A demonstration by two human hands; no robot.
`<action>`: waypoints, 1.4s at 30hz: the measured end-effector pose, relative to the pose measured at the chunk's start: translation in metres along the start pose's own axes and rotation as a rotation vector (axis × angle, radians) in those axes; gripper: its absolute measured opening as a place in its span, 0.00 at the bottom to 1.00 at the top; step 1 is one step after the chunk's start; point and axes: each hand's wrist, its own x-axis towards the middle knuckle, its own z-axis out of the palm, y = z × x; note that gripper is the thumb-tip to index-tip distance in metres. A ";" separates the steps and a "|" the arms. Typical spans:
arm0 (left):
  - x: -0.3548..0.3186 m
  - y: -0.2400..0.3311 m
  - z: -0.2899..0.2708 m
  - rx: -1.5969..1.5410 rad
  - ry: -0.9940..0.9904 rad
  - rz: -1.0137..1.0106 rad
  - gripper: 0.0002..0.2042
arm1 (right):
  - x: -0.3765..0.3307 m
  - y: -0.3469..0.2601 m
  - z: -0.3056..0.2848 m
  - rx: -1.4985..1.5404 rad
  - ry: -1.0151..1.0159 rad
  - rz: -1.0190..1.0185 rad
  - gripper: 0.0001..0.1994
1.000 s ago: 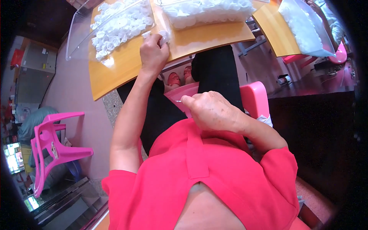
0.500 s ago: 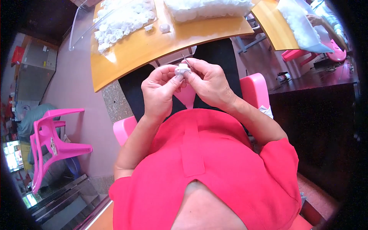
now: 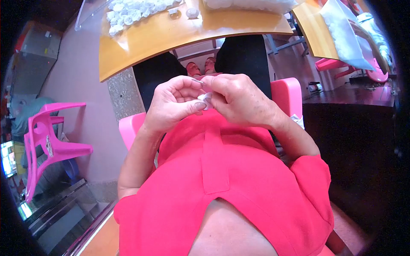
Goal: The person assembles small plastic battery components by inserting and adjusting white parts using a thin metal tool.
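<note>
My left hand (image 3: 173,104) and my right hand (image 3: 239,100) meet close to my chest, over my lap. Between their fingertips they pinch one small white round piece (image 3: 206,99), mostly hidden by the fingers. A thin pin-like tip shows at the top of my right fingers. On the orange table (image 3: 171,36) ahead lies a heap of small white pieces (image 3: 136,10) on clear plastic, with a single loose white piece (image 3: 192,13) beside it.
A clear bag of white pieces (image 3: 252,4) lies at the table's far edge. A second orange table (image 3: 314,30) at right carries a plastic bag (image 3: 346,36), and another person's arm (image 3: 376,34) is there. Pink plastic chairs (image 3: 47,141) stand at left.
My left hand reached to the heap on the table, came back with a white piece, and both hands have drawn closer to my chest, pinching it together.
</note>
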 end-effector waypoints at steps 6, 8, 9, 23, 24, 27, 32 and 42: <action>-0.003 -0.010 -0.016 -0.305 -0.028 0.101 0.19 | -0.001 0.003 0.002 0.016 0.198 -0.113 0.14; -0.002 -0.011 -0.024 -0.279 -0.038 0.192 0.20 | -0.004 -0.001 -0.002 -0.013 0.058 -0.014 0.15; -0.003 -0.013 -0.026 -0.257 -0.035 0.239 0.20 | -0.005 -0.001 0.000 -0.009 0.048 -0.013 0.15; -0.007 -0.016 -0.024 -0.174 -0.011 0.304 0.16 | -0.004 -0.008 0.007 -0.039 -0.026 -0.058 0.21; -0.007 -0.016 -0.024 -0.174 -0.021 0.304 0.16 | -0.004 -0.008 0.007 -0.040 -0.025 -0.059 0.21; -0.007 -0.017 -0.025 -0.156 -0.036 0.309 0.16 | -0.004 -0.007 0.007 -0.024 -0.026 -0.056 0.21; -0.008 -0.020 -0.023 -0.142 -0.043 0.334 0.16 | -0.003 -0.004 0.008 0.028 -0.012 -0.070 0.21; -0.004 -0.023 -0.020 -0.151 -0.048 0.420 0.15 | 0.000 -0.007 0.010 0.272 0.026 0.027 0.19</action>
